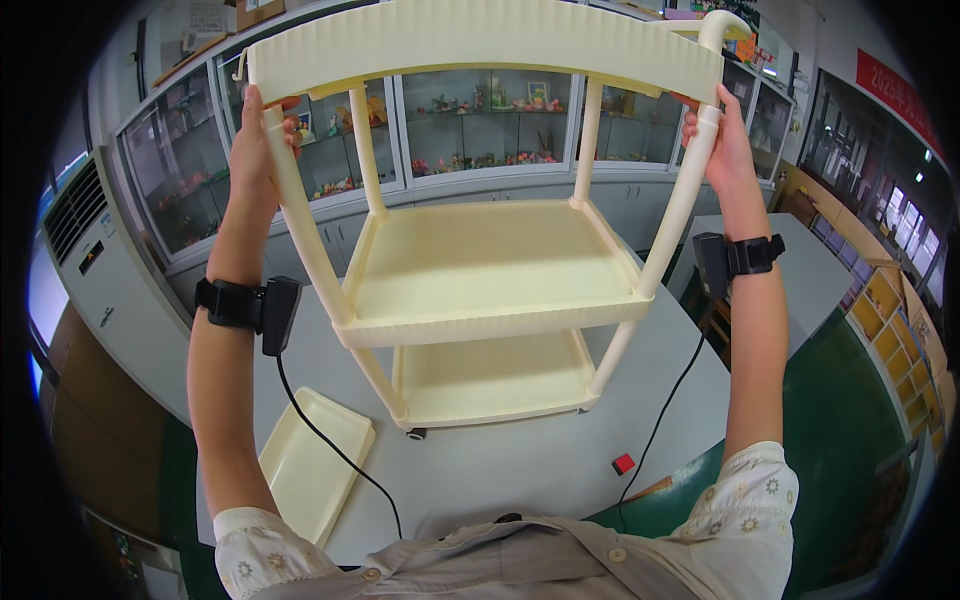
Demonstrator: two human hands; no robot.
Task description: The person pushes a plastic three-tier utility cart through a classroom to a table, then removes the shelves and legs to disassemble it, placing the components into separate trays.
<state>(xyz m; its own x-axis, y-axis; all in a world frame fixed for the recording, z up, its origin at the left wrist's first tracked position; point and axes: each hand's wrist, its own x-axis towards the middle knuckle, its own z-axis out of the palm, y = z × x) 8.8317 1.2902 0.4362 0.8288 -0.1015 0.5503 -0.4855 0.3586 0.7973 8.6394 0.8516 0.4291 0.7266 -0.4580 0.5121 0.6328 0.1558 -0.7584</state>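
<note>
A cream plastic rolling cart (495,262) with several shelf trays stands upright on a pale grey table (465,480). My left hand (266,142) grips the cart at its upper left corner, where the front post meets the top tray (480,37). At the matching right corner, my right hand (720,139) holds the other front post, just under the top tray. A curved handle (724,26) rises at the top right, and a small hook (240,65) sticks out at the top left. One dark caster (416,433) shows below the bottom shelf. The top tray's inside is hidden.
A loose cream tray (319,457) lies at the table's left, near a black cable. A red and black block (622,464) sits near the right edge. Glass display cabinets (487,124) stand behind, a floor air conditioner (112,277) left, another table (802,262) and wooden cubbies (892,315) right.
</note>
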